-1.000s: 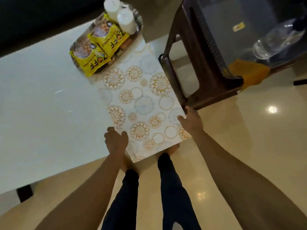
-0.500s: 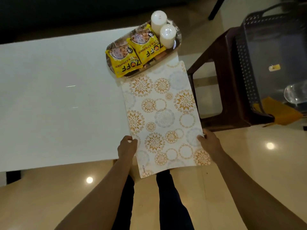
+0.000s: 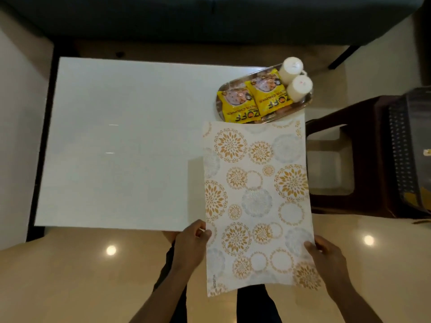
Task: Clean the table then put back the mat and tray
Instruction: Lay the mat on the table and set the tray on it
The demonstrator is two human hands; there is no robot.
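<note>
A white mat [image 3: 254,201] with gold and grey floral circles lies along the right end of the white table [image 3: 116,145], its near part hanging out past the front edge. My left hand [image 3: 191,243] pinches the mat's left edge and my right hand [image 3: 326,257] grips its right edge near the corner. A silver tray [image 3: 305,102] sits at the table's far right corner, its near rim resting on the mat's far end. It holds two yellow snack packets [image 3: 254,99] and two white candles [image 3: 295,78].
A dark brown plastic stool [image 3: 363,159] stands right of the table, with a dark perforated basket [image 3: 405,155] on it. A dark sofa [image 3: 210,17] runs behind the table. My legs [image 3: 251,301] stand below the mat on the glossy beige floor.
The view has swung left and squared up over the table. The mat has slid farther out past the front edge in both hands, and the tray still sits on its far end.
</note>
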